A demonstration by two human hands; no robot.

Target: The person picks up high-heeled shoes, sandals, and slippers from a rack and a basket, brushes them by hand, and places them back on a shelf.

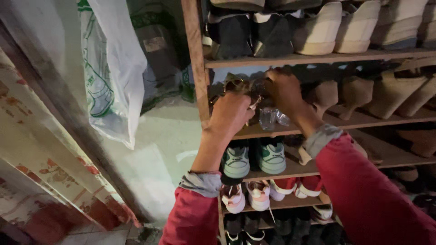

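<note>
A tall wooden shoe rack (318,58) with plank shelves fills the right half of the view, beside a pale plastered wall (168,136) and a worn red-and-cream tiled floor edge at lower left. A white plastic bag with green print (113,77) hangs against the wall, just left of the rack's upright post. The top shelf carries cream wedge shoes (336,29); the shelf below holds tan wedge sandals (390,93) toward its right end. Lower shelves hold a pair of mint-and-white sneakers (254,159), then pink-and-white sneakers (247,195).

At the left end of the second shelf, close to the post, both hands meet on a dark, shiny shoe with glittering trim (247,88); its shape is mostly hidden. The left hand (231,113) has its grip closed around the shoe from the front edge. The right hand (284,90) curls over it from behind, fingers pressed on it. A small clear heel-like piece (269,118) shows below. Little room lies between shelf boards here.
</note>
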